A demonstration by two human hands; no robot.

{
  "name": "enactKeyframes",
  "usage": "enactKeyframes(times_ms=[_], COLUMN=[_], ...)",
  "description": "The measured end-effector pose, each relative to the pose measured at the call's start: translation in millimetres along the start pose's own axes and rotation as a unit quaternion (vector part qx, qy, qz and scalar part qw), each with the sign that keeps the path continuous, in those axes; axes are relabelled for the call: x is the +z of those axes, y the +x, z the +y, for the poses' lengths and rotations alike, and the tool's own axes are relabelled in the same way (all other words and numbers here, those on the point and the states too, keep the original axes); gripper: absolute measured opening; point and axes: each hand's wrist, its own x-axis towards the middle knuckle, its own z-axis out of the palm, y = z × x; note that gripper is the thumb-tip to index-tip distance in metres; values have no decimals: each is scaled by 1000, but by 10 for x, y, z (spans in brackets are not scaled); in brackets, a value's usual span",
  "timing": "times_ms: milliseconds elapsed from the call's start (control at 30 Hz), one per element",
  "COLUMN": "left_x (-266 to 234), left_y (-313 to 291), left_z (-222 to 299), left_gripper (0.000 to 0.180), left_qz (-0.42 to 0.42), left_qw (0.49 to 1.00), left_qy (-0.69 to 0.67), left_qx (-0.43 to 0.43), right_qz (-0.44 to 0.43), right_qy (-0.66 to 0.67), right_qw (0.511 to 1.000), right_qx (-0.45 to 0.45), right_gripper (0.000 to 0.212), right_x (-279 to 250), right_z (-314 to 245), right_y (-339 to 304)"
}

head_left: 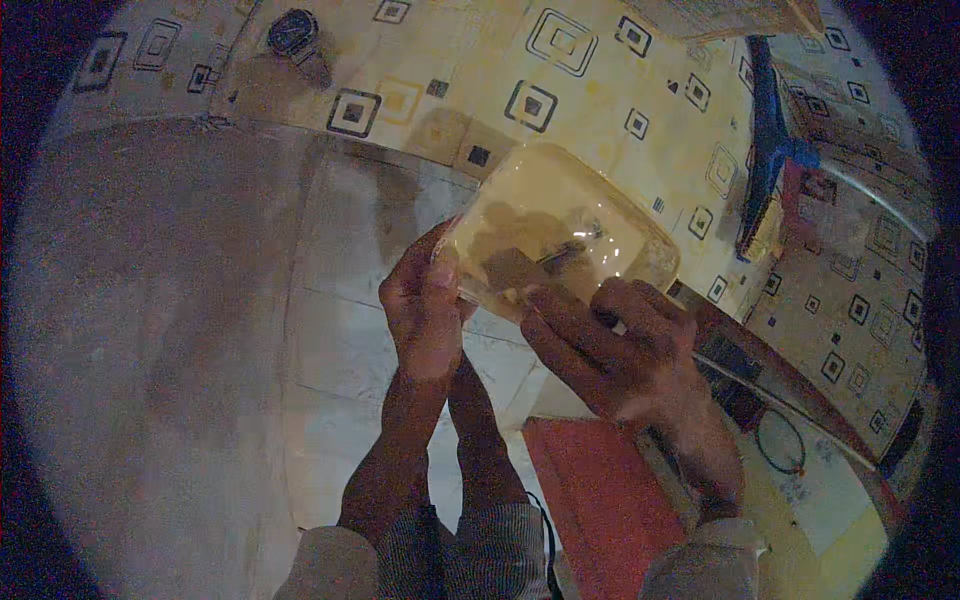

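A clear, yellowish plastic container (640, 225) with rounded corners is held up in front of me, tilted, with glints of light on its surface. Brownish patches show through it; whether these are contents or shadows I cannot make out. My left hand (425, 290) is closed on its left edge, thumb on top. At the near right rim, my right hand (635, 350) has its fingers curled against the container, their tips partly hidden.
Beyond the container lies a surface with a square-patterned cover (590, 90), bearing a wristwatch (293, 35). A blue item (770, 150) is at the right. Lower down are a red flat item (600, 490) and a thin dark ring (780, 442). Pale floor (345, 350) shows below.
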Motion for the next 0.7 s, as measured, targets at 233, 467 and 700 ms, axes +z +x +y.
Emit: enactKeyframes(times_ms=[233, 467, 700], left_x=[62, 21, 1], left_y=[34, 11, -35], left_z=[9, 4, -35], left_gripper=[43, 42, 50], left_qz=[-8, -14, -28], left_qw=[994, 999, 999], left_qy=[100, -40, -18], left_qx=[33, -1, -8], right_qz=[-40, -145, 26], right_qy=[-87, -106, -153], right_qw=[994, 981, 987], right_qx=[-58, 78, -28], right_gripper=[34, 37, 39], right_x=[-449, -440, -133], right_z=[244, 8, 158], right_y=[-417, -372, -141])
